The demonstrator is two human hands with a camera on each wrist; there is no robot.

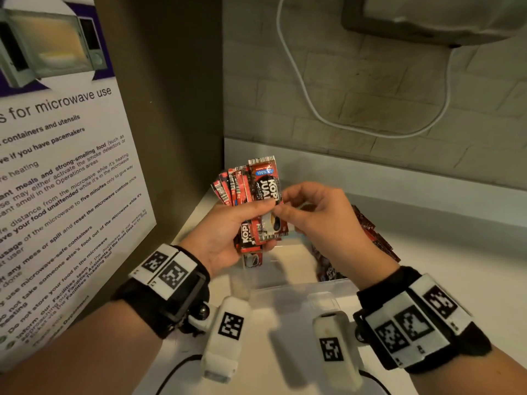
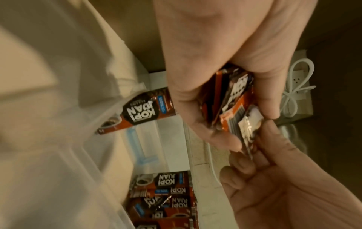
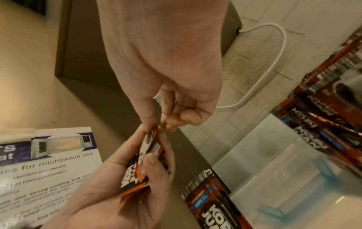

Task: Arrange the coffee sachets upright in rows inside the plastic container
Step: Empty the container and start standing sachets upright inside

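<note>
Up front, left hand (image 1: pixel 228 232) grips sachets (image 1: pixel 251 183); right hand (image 1: pixel 316 212) pinches one.

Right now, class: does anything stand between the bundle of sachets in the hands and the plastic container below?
Nothing visible does. The left hand holds the bundle of sachets directly above the open plastic container; the right hand pinches its front sachet.

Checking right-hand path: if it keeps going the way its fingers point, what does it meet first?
The right hand points left at the sachet bundle in the left hand; its fingertips already pinch the front sachet, so that comes first.
</note>
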